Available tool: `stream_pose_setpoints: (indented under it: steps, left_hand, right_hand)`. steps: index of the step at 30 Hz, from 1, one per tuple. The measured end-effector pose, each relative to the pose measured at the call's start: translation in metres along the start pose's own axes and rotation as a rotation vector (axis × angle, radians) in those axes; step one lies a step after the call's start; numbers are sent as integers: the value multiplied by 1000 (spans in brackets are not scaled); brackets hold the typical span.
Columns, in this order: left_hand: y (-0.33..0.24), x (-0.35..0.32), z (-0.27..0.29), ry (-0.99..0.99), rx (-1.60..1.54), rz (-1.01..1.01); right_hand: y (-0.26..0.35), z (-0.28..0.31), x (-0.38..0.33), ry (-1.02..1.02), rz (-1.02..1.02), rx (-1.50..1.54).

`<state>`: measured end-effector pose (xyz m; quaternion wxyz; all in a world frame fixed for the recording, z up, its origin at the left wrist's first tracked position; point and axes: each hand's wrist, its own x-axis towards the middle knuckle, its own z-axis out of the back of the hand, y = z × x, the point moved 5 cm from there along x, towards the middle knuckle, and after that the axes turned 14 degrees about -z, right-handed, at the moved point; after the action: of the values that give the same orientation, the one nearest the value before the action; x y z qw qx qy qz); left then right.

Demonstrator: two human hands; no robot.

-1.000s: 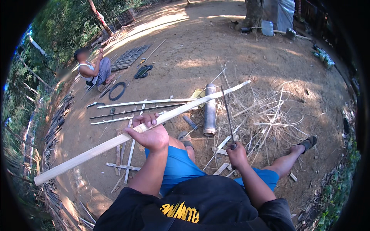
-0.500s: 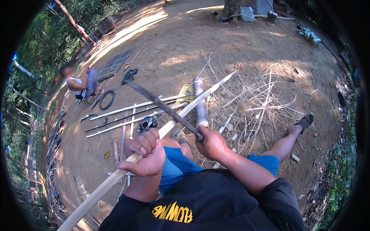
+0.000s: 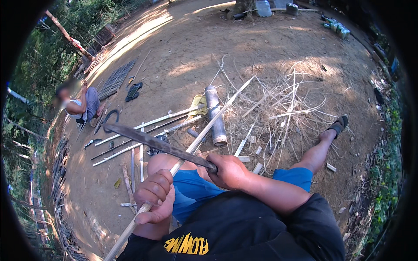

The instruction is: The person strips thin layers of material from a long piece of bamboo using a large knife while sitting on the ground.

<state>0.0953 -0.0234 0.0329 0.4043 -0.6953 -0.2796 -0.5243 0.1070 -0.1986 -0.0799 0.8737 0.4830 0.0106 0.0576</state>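
My left hand (image 3: pixel 153 196) is wrapped round a long pale strip of split bamboo (image 3: pixel 204 131), which slants from the lower left up toward the shavings. In my right hand (image 3: pixel 228 171) is the handle of a long machete (image 3: pixel 159 145). Its dark, stained blade points to the upper left and lies across the strip, just beyond my left fist. Whether the edge bites into the strip I cannot tell. A thick bamboo tube (image 3: pixel 215 116) lies on the ground behind the strip.
Curly bamboo shavings (image 3: pixel 287 106) spread over the dirt at the right. Several pale strips (image 3: pixel 126 152) lie crossed at the left. A person (image 3: pixel 80 104) squats at the far left, near a slatted bamboo panel (image 3: pixel 117 80). My sandalled foot (image 3: pixel 338 126) is stretched out right.
The machete has swung lower and flatter, with its tip further left and its handle nearer my body. The bamboo strip has turned in my left hand. The whole view has shifted a little.
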Motion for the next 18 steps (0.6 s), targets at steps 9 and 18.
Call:
stream_pose_setpoints:
  steps: [9, 18]
  left_hand:
    - [4, -9, 22, -213, 52, 21]
    - [-7, 6, 3, -214, 100, 42]
  right_hand:
    - [-87, 13, 29, -141, -392, -28]
    - [-121, 12, 46, -209, -448, -92]
